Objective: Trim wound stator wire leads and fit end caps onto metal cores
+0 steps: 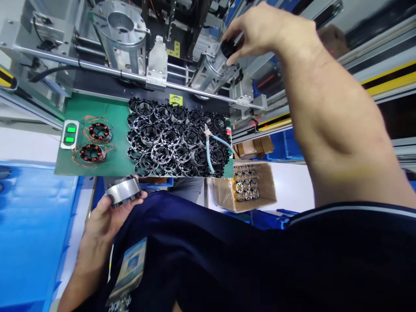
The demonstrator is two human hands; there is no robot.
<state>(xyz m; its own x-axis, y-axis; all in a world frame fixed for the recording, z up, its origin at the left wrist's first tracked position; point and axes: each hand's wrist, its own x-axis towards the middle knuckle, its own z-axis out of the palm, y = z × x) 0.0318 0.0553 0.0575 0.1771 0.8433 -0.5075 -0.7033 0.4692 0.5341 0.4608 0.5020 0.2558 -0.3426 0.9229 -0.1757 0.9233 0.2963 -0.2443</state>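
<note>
My left hand (108,216) grips a metal ring core (124,191) with black toothed edges, below the front edge of the green work surface (120,104). Up at the right metal cylinder (208,71) of the machine, my right hand (242,37) has its fingers closed round a black part (228,48) at the cylinder's top. Several similar black and silver cores (170,135) are stacked in rows on the green surface. Blue-handled cutters (208,149) lie on the stack. Two cores wound with copper wire (99,131) rest at the left.
A metal rail (123,75) crosses behind the green surface, with a left metal cylinder (125,34) beyond it. A panel with two green buttons (69,134) is at the left edge. An open carton (266,190) of cores stands below right. Blue bins (29,242) are at far left.
</note>
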